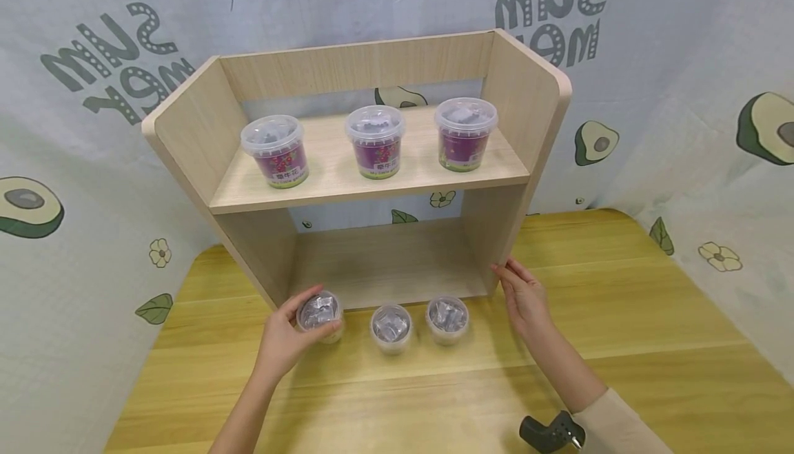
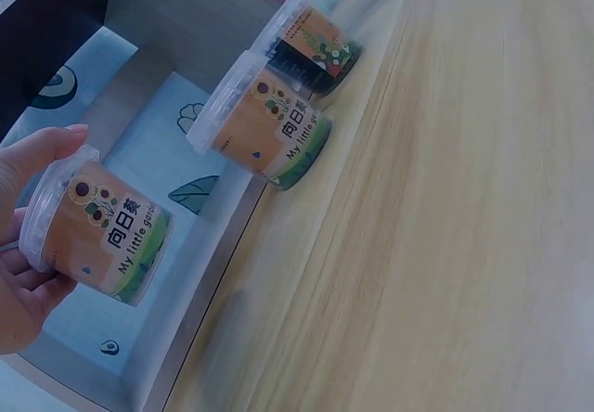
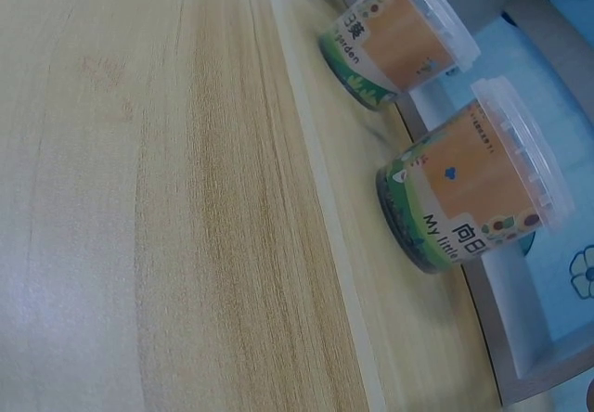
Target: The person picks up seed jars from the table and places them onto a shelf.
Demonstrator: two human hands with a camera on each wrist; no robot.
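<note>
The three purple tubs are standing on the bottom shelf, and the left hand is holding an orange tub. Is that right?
Not quite: the three purple tubs are standing on the upper shelf, not the bottom one, as the head view shows. The left hand is holding an orange tub, just as you said.

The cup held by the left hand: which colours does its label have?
The label is orange and white above green, best seen in the left wrist view.
</note>
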